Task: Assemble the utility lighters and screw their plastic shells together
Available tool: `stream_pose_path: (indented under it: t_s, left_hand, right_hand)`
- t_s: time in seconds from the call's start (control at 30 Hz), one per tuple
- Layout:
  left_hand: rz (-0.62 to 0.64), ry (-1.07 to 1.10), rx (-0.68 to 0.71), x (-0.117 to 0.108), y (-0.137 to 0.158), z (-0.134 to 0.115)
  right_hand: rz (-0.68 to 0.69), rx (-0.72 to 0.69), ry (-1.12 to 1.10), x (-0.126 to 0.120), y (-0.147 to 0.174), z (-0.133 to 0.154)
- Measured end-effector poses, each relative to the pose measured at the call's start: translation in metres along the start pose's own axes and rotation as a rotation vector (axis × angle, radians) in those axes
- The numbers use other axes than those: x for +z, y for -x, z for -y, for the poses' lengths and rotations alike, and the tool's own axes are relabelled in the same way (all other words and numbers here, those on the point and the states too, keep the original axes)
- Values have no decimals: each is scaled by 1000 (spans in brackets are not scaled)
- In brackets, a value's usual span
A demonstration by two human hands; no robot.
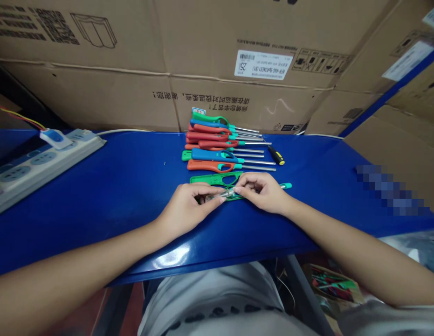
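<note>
Between the fingertips of my left hand [189, 205] is a clear lighter fuel tank [220, 195], lying nearly level over the blue table. The fingers of my right hand [260, 189] pinch the teal piece at the tank's right end. Just behind them lies an opened green lighter casing [206, 179] with a looped handle, and green parts show under my hands. A teal tip [285, 185] sticks out to the right of my right hand. What lies beneath my right palm is hidden.
Several red, orange, blue and green long-necked lighters [213, 165] are stacked behind my hands. A yellow-black screwdriver [277, 156] lies at their right. A white power strip [45, 163] sits at left; large cardboard [133, 93] walls the back. Below, a box [335, 282] holds coloured parts.
</note>
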State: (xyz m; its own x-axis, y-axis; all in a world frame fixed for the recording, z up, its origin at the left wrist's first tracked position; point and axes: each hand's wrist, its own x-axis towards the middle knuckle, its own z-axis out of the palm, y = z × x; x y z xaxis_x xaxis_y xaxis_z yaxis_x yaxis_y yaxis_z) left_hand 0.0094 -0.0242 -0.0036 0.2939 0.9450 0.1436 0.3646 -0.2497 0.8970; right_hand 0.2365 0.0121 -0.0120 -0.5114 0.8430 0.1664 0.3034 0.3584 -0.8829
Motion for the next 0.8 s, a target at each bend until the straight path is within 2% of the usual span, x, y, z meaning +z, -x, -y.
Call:
stream_pose_path:
  t_s: [0.13, 0.23, 0.37, 0.57, 0.8]
  left_hand:
    - [19, 41, -27, 0, 2, -3]
    - [9, 38, 0, -3, 2, -4]
    - [-26, -75, 92, -9, 0, -1]
    - [4, -340, 376, -15, -1, 1]
    - [-39, -347, 398, -17, -2, 0]
  right_hand:
    - [43, -51, 43, 3, 1, 2]
    - [22, -2, -33, 2, 0, 3]
    - [3, 36, -115, -1, -3, 1]
    - [3, 38, -94, -5, -5, -1]
    - [75, 24, -48, -7, -4, 3]
